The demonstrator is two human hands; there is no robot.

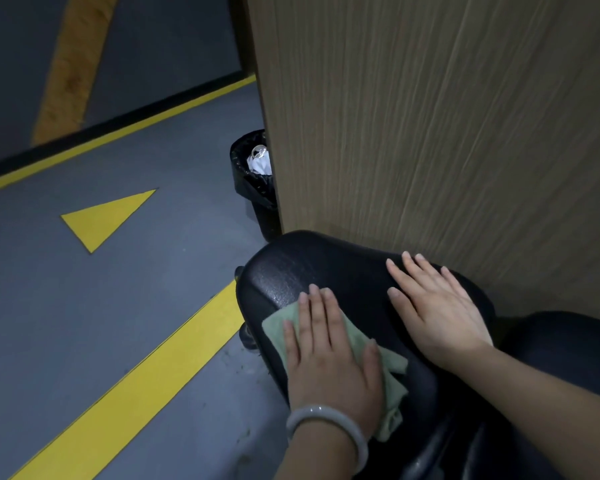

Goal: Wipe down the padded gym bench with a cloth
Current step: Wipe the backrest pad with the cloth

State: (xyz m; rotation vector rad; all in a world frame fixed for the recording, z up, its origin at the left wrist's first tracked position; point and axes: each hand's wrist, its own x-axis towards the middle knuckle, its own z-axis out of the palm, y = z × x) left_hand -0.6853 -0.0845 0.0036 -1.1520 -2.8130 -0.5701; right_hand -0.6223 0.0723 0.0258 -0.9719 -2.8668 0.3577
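- Dim, even indoor light; soft sheen on the bench pad (291, 271) ahead of the left hand (329, 355).
- Slight motion blur; wide-angle bending at edges.

Black padded bench (343, 271) carries a green cloth (278, 327).

This is looking like a gym floor: grey rubbery flooring (84, 306) is running underfoot with bold yellow lane stripes (146, 368) and a yellow arrow (101, 220) painted on it. A black padded bench (326, 268) is sitting against a wood-grain partition (430, 133), with a lined waste bin (253, 181) tucked beside it.
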